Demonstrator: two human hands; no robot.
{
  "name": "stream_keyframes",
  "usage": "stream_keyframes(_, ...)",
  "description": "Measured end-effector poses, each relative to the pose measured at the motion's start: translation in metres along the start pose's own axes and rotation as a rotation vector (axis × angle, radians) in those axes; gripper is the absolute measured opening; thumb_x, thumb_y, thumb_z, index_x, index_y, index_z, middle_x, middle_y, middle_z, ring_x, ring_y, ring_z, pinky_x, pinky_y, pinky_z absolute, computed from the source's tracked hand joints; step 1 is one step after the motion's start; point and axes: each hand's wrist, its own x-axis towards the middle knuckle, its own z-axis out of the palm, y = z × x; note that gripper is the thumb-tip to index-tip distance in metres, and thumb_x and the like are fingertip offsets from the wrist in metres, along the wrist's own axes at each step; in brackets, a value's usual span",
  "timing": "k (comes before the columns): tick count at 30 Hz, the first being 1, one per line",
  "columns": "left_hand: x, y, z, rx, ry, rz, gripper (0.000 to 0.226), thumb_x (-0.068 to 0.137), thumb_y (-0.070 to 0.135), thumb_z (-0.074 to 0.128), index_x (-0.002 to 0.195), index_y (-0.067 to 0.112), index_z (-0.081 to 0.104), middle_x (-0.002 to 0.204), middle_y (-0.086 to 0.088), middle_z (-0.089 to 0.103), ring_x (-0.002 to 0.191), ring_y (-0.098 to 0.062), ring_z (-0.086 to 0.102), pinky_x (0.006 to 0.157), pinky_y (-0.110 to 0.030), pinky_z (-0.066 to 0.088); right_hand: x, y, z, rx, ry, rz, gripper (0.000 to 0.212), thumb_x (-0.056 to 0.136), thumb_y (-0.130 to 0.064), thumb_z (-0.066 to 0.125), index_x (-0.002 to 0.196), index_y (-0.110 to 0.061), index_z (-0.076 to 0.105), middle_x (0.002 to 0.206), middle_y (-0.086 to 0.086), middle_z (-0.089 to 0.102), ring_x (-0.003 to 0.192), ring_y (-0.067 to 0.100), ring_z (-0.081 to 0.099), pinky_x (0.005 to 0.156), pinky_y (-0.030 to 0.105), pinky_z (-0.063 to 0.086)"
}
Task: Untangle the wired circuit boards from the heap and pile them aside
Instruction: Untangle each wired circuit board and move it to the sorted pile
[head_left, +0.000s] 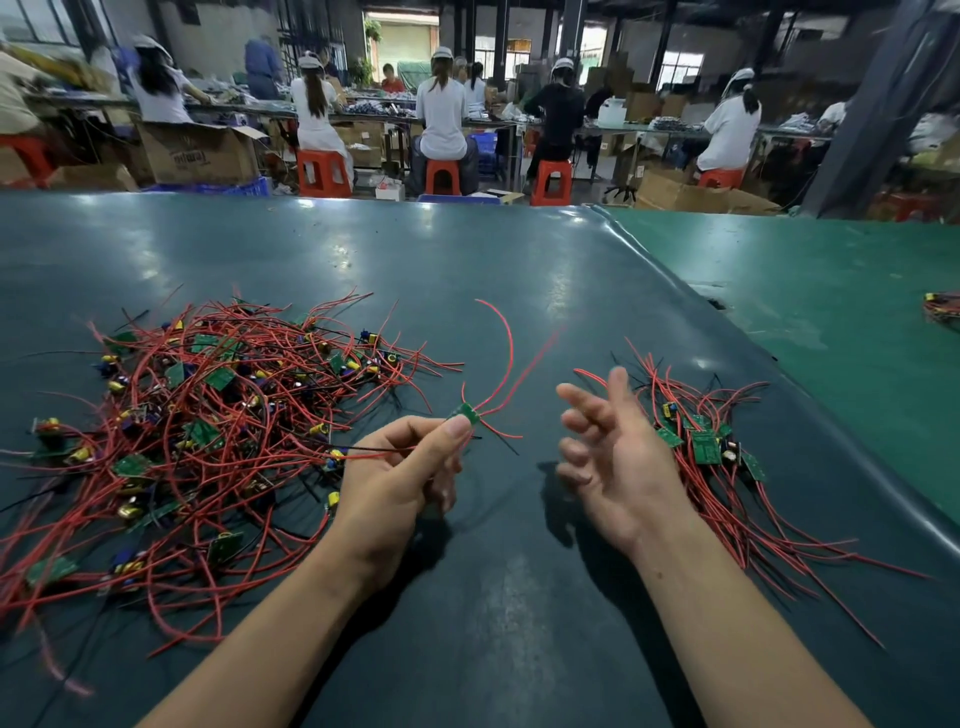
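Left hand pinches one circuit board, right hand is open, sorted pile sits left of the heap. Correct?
Not quite: the head view shows the sorted pile right of the heap. The left hand does pinch one circuit board; the right hand is open.

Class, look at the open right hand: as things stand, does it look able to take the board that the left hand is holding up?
Probably yes. The right hand hangs open and holds nothing, beside the left hand, which pinches the small green board. Only bare mat and the board's loose red wires lie between them.
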Motion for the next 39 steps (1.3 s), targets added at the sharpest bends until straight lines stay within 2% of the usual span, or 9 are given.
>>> stream_keyframes(3,-0.002,-0.001,0.002,0.034,-0.041,0.001,0.018,0.065,0.032,0.078,0.071,0.016,0.075,0.056,-0.004,0.06,0.043,-0.012,0.048,0.044,-0.019,0.04,-0.016,0.015,0.012,-0.466,-0.311,0.049,0.051,0.065,-0.067,0.063,0.065,-0.017,0.071,0.052,-0.004,0.051,0.039,0.005,0.038,0.036,0.014,0.024)
stream_keyframes(7,-0.003,-0.001,0.0,0.102,-0.126,-0.058,0.024,0.067,0.038,0.075,0.077,0.015,0.077,0.07,-0.015,0.063,0.062,-0.023,0.051,0.056,-0.026,0.042,-0.025,0.02,0.017,-0.554,-0.576,-0.055,0.033,0.088,-0.051,0.054,0.1,-0.031,0.078,0.062,-0.008,0.056,0.048,0.004,0.036,0.038,0.013,0.028)
stream_keyframes(10,-0.001,0.001,-0.001,0.079,-0.159,-0.124,0.028,0.074,0.041,0.07,0.074,0.013,0.073,0.067,-0.01,0.058,0.06,-0.02,0.045,0.051,-0.023,0.037,-0.025,0.018,0.018,-0.511,-0.493,-0.076,0.037,0.083,-0.052,0.055,0.066,-0.024,0.072,0.055,-0.007,0.057,0.04,0.003,0.041,0.037,0.014,0.031)
stream_keyframes(19,0.006,0.005,0.002,-0.092,0.171,-0.115,0.042,0.099,0.034,0.043,0.085,0.006,0.071,0.055,-0.003,0.056,0.041,-0.011,0.043,0.041,-0.02,0.036,-0.016,0.031,0.012,-0.948,-0.306,-0.557,0.056,0.098,-0.044,0.052,0.047,-0.019,0.05,0.04,-0.009,0.046,0.041,0.004,0.044,0.051,0.013,0.034)
stream_keyframes(22,0.01,0.007,-0.003,-0.135,0.242,-0.072,0.046,0.102,0.039,0.035,0.094,0.009,0.068,0.056,-0.002,0.058,0.04,-0.011,0.042,0.041,-0.02,0.034,-0.013,0.031,0.015,-0.754,-0.187,-0.564,0.056,0.094,-0.047,0.053,0.045,-0.02,0.055,0.041,-0.006,0.049,0.039,0.004,0.044,0.047,0.014,0.034)
stream_keyframes(27,0.0,-0.002,-0.003,0.418,0.225,0.279,0.021,0.1,0.021,0.051,0.091,0.013,0.069,0.056,-0.001,0.058,0.042,-0.011,0.042,0.042,-0.021,0.035,-0.003,0.008,0.008,0.048,0.27,-0.327,0.048,0.096,-0.045,0.055,0.055,-0.019,0.056,0.047,-0.002,0.046,0.031,0.008,0.033,0.035,0.013,0.021)
stream_keyframes(33,-0.008,0.001,-0.007,1.346,0.251,0.639,0.02,0.085,0.037,0.054,0.091,0.025,0.069,0.072,0.013,0.059,0.072,-0.016,0.055,0.061,-0.031,0.045,0.002,0.003,-0.002,0.315,0.249,-0.03,0.042,0.097,-0.049,0.05,0.075,-0.014,0.058,0.053,-0.004,0.042,0.031,0.005,0.028,0.03,0.014,0.021)
stream_keyframes(35,-0.001,0.008,-0.019,1.549,0.382,0.594,0.024,0.084,0.036,0.059,0.1,0.021,0.069,0.091,0.001,0.065,0.089,-0.028,0.054,0.071,-0.039,0.042,0.0,0.005,0.001,0.247,0.191,-0.059,0.043,0.098,-0.048,0.048,0.075,-0.013,0.06,0.049,-0.005,0.043,0.032,0.006,0.029,0.032,0.014,0.021)
stream_keyframes(39,0.01,0.022,-0.045,1.74,0.565,0.108,0.043,0.087,0.036,0.06,0.124,0.013,0.059,0.12,-0.014,0.059,0.113,-0.035,0.046,0.089,-0.046,0.036,-0.003,0.006,0.005,0.185,0.162,-0.087,0.044,0.099,-0.045,0.047,0.072,-0.012,0.06,0.05,-0.003,0.044,0.033,0.007,0.03,0.033,0.015,0.02)
